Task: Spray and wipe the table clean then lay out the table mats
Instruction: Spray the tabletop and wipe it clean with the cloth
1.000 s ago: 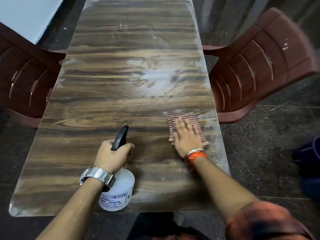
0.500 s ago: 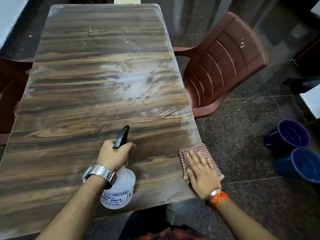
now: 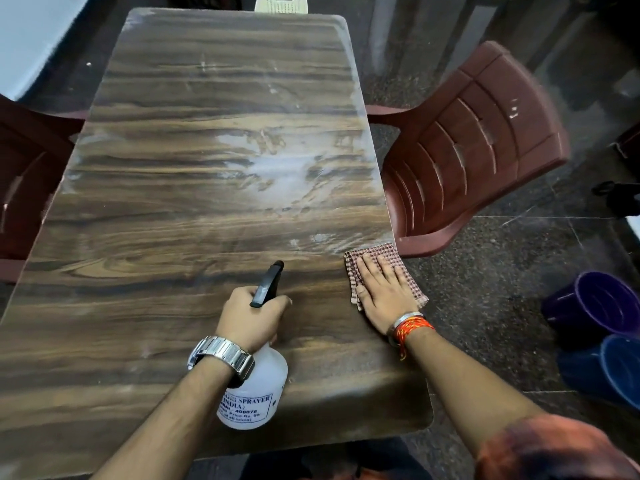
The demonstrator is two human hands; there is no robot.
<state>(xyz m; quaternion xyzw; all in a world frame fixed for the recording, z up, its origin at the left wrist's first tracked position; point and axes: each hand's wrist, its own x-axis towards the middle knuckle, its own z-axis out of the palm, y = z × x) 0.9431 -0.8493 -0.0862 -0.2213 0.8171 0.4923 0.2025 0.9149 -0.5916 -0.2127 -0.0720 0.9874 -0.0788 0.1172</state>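
A dark speckled stone floor [image 3: 485,341] fills the room around a long table [image 3: 166,237] with a brown wood-grain top. On the far right half of that top lies a whitish wet smear [image 3: 277,168], with fainter streaks trailing along the right edge toward the near end. A reddish-brown plastic chair [image 3: 485,133] stands just beside the table's right side, its slatted back turned away from the table. A second chair of the same colour [image 3: 20,174] sits against the left side, only partly in view. At the far end, the cream top of another chair [image 3: 280,3] peeks over the table edge. Two buckets stand on the floor at the right, well apart from the table: a purple one [image 3: 595,306] and, nearer, a blue one [image 3: 616,368].

A translucent white spray bottle [image 3: 256,396] with a printed label stands upright near the table's near edge, its black nozzle pointing away across the top. The left hand [image 3: 252,317] grips its neck, fingers curled round the trigger part. A checked red-and-white cloth [image 3: 412,285] lies at the right edge of the table, one corner hanging past the edge. The right hand [image 3: 381,296] presses flat on it, fingers straight and spread. A steel watch [image 3: 221,355] is on the left wrist; a metal bangle and orange threads [image 3: 410,325] are on the right.
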